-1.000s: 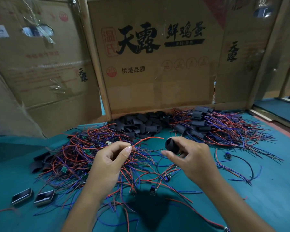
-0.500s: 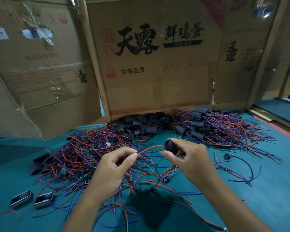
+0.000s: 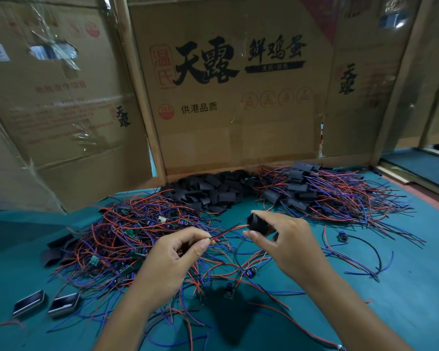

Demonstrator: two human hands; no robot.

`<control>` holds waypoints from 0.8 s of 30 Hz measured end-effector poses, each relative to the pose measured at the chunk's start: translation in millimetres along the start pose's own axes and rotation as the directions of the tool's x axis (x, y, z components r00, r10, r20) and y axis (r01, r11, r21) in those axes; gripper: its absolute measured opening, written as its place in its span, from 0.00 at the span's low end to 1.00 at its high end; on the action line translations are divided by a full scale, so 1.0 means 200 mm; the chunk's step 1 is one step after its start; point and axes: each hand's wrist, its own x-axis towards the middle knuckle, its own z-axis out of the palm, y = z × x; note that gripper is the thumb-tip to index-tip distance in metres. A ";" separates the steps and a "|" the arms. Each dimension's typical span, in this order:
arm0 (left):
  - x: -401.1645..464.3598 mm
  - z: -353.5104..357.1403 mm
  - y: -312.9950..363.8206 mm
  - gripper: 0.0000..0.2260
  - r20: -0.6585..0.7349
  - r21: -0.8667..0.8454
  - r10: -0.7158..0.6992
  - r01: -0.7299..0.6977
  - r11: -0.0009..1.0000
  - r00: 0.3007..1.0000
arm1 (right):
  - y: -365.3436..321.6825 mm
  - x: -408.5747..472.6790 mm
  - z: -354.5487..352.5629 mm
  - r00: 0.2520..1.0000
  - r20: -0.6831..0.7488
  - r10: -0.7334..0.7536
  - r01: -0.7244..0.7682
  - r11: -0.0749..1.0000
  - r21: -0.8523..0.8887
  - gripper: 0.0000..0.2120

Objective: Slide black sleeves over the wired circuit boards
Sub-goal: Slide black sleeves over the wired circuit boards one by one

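Observation:
My right hand (image 3: 287, 245) pinches a black sleeve (image 3: 257, 223) between thumb and fingers, its open mouth turned left. My left hand (image 3: 174, 259) pinches red and black wires (image 3: 228, 230) whose ends point into that mouth. The board at the end of those wires is hidden inside my left hand. A tangle of bare wired circuit boards (image 3: 137, 239) lies to the left, a heap of loose black sleeves (image 3: 213, 191) at the back centre, and a pile of sleeved boards (image 3: 314, 196) at the back right.
Cardboard walls (image 3: 228, 97) close off the back of the green table (image 3: 403, 287). Two small dark rectangular parts (image 3: 46, 304) lie at the front left. Several loose wired parts (image 3: 360, 249) lie right of my right hand. A few flat sleeves (image 3: 56, 249) rest at the far left.
My left hand has moved right, bringing the wire ends up to the mouth of the sleeve. My right hand has kept the sleeve at about the same spot.

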 end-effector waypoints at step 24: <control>0.01 0.07 -0.05 0.07 0.115 -0.015 0.016 -0.014 1.000 0.993 | -0.11 -0.04 0.07 0.928 0.239 -0.287 0.312 0.947 -0.077 0.18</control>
